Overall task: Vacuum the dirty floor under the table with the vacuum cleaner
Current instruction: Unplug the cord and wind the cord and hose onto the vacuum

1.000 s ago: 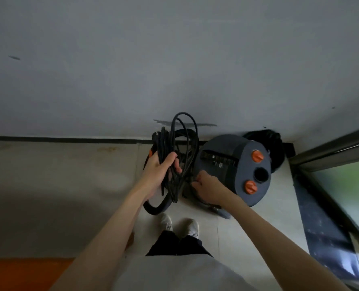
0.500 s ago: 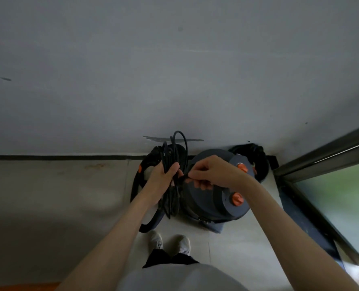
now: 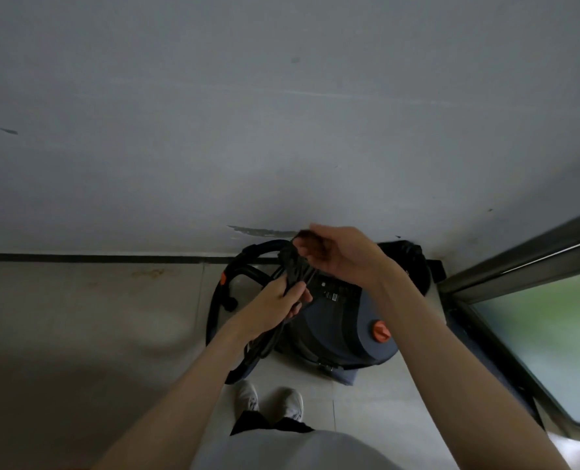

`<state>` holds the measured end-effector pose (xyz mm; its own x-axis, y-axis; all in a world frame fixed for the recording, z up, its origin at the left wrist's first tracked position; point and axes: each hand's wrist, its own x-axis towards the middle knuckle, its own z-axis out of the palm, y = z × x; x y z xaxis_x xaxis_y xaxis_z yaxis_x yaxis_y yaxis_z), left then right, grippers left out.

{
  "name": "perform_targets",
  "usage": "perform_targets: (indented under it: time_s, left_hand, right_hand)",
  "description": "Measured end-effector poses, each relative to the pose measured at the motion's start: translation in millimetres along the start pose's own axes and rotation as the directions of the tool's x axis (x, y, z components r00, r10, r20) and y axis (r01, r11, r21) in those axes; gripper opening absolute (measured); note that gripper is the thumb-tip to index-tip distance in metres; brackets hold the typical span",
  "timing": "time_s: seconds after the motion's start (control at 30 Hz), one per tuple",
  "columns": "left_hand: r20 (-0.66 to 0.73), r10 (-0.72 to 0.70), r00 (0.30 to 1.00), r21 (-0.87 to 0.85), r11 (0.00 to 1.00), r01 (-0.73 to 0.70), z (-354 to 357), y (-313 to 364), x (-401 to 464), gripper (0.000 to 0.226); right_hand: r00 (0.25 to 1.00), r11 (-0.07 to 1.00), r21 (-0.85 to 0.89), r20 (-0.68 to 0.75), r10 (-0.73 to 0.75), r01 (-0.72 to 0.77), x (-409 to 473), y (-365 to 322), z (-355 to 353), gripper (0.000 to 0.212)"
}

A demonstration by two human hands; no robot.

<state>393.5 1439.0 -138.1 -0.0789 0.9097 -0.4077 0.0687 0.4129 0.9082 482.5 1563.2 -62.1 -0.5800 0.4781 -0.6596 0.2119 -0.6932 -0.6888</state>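
Head view: the vacuum cleaner [image 3: 336,327] stands on the floor [image 3: 78,317] against the wall [image 3: 281,130], in the corner beside a glass door [image 3: 536,334]. Just left of the vacuum cleaner, the left hand [image 3: 275,305] is closed around a bundled black cord [image 3: 292,266]; above the vacuum cleaner, the right hand [image 3: 342,254] pinches the bundle's top, blurred. This looks like uncoiling, vacuuming not begun. Next, probably free the plug. Wall and door hem the vacuum cleaner in; open floor lies left of it.
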Motion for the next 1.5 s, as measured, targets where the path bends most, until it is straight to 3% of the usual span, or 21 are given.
perform_targets:
  time_s: [0.07, 0.13, 0.2, 0.23, 0.3, 0.37, 0.47, 0.57, 0.7, 0.83, 0.9, 0.97, 1.13, 1.27, 1.33, 1.4, 1.5]
  left_hand:
    - [-0.017, -0.014, 1.0, -0.049, 0.999, 0.013, -1, -5, -2, 0.033]
    - [-0.005, -0.016, 1.0, -0.104, 0.994, 0.015, -3, -7, -6, 0.039]
    - [-0.007, -0.022, 1.0, -0.125, 0.992, 0.021, -4, -7, -8, 0.044]
    - [-0.008, -0.032, 0.999, -0.13, 0.991, 0.031, -5, -8, -7, 0.046]
    - [0.002, -0.061, 0.998, -0.161, 0.985, 0.061, -5, -6, -8, 0.048]
    - [0.036, -0.087, 0.996, -0.173, 0.981, 0.092, -3, -3, -10, 0.054]
    - [0.125, -0.098, 0.987, -0.15, 0.982, 0.117, 1, 2, -14, 0.053]
    - [0.138, -0.116, 0.984, -0.166, 0.976, 0.139, 3, 1, -15, 0.049]
    - [0.126, -0.139, 0.982, -0.095, 0.984, 0.152, -1, 0, -14, 0.055]
    - [0.057, -0.127, 0.99, -0.063, 0.989, 0.13, 1, 2, -16, 0.063]
    - [-0.017, -0.109, 0.994, -0.022, 0.994, 0.109, 4, 2, -14, 0.066]
    - [-0.078, -0.128, 0.989, -0.029, 0.992, 0.126, 5, 3, -12, 0.058]
    - [-0.122, -0.272, 0.955, -0.263, 0.936, 0.233, 6, 11, -6, 0.031]
    - [-0.276, -0.362, 0.891, -0.393, 0.888, 0.239, 14, 14, -5, 0.035]
    - [-0.365, -0.281, 0.888, -0.318, 0.934, 0.165, 18, 10, -6, 0.032]
    - [-0.429, -0.151, 0.891, -0.117, 0.987, 0.111, 21, 4, -4, 0.025]
    - [-0.444, -0.009, 0.896, 0.127, 0.989, 0.073, 23, 3, -4, 0.038]
  right_hand:
    - [0.981, 0.995, -0.047, -0.171, -0.096, 0.089, 3, 7, -11, 0.027]
    - [0.914, 0.941, -0.322, -0.34, -0.221, 0.107, 5, 27, -30, 0.031]
    - [0.882, 0.865, -0.499, -0.383, -0.274, 0.052, 2, 53, -47, 0.035]
    - [0.897, 0.871, -0.492, -0.378, -0.228, 0.014, -1, 65, -51, 0.035]
    - [0.955, 0.937, -0.341, -0.295, -0.028, -0.078, -2, 83, -54, 0.039]
    - [0.98, 0.984, -0.077, -0.13, 0.15, -0.16, 4, 91, -51, 0.055]
    - [0.969, 0.918, 0.316, 0.132, 0.206, -0.239, 18, 86, -40, 0.078]
    - [0.945, 0.823, 0.469, 0.221, 0.242, -0.32, 22, 76, -28, 0.072]
    - [0.937, 0.774, 0.527, 0.207, 0.283, -0.35, 27, 71, -25, 0.061]
    - [0.961, 0.65, 0.71, 0.164, 0.222, -0.272, 38, 67, -22, 0.022]
    - [0.972, 0.61, 0.762, 0.109, 0.209, -0.217, 43, 67, -20, 0.013]
    - [0.977, 0.576, 0.797, 0.081, 0.196, -0.182, 45, 68, -20, 0.015]
    - [0.988, 0.515, 0.853, 0.008, 0.156, -0.088, 48, 73, -23, 0.022]
    - [0.989, 0.485, 0.873, -0.025, 0.143, -0.048, 45, 76, -27, 0.022]
    - [0.989, 0.472, 0.88, -0.029, 0.146, -0.044, 43, 76, -27, 0.023]
    - [0.988, 0.481, 0.876, -0.038, 0.148, -0.038, 43, 74, -27, 0.023]
    - [0.986, 0.482, 0.875, -0.052, 0.162, -0.033, 45, 71, -27, 0.024]
